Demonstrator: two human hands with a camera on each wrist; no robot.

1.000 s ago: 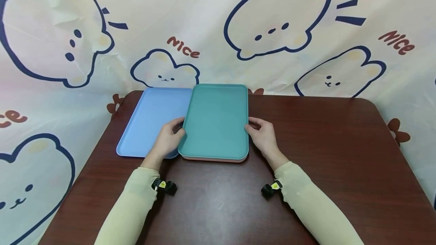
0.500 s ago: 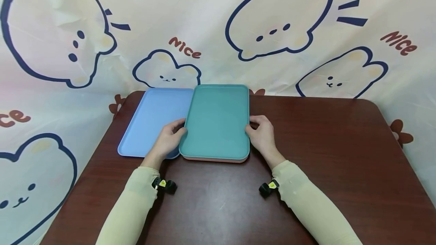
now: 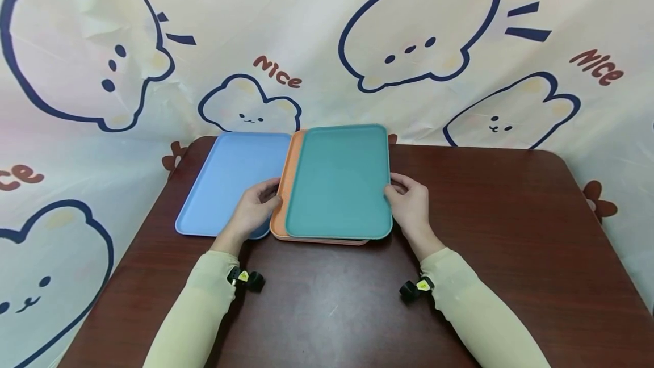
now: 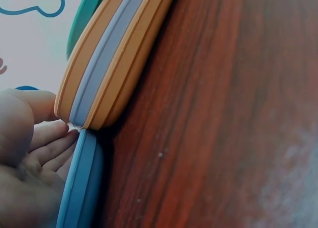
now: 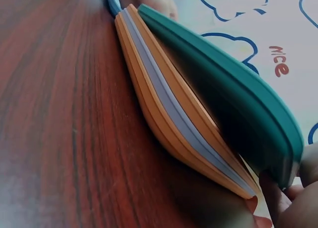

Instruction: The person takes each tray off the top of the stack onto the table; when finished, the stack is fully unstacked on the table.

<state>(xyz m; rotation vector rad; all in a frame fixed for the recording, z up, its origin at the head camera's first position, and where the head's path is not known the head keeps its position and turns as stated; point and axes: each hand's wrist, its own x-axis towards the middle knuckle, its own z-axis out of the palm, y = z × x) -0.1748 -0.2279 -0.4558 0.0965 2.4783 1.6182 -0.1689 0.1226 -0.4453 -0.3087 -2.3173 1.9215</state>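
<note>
In the head view a teal tray [image 3: 339,186] lies over an orange tray [image 3: 288,183], shifted to the right of it. My right hand [image 3: 411,206] pinches the teal tray's right edge between thumb and fingers. The right wrist view shows that side raised, with a gap above the stack. A lavender tray [image 4: 102,64] is sandwiched between orange layers in the left wrist view. At the stack's left edge, my left hand [image 3: 250,209] holds the orange tray's rim with the thumb, its fingers partly hidden beside it.
A light blue tray [image 3: 230,180] rests flat left of the stack, its right edge against it, under my left hand. The dark brown wooden table [image 3: 501,231] extends right and forward. A printed cloth [image 3: 317,33] hangs behind the table.
The teal tray has slid right and lifted at its right side along with my right hand, uncovering an orange strip on the left. My left hand has stayed in place.
</note>
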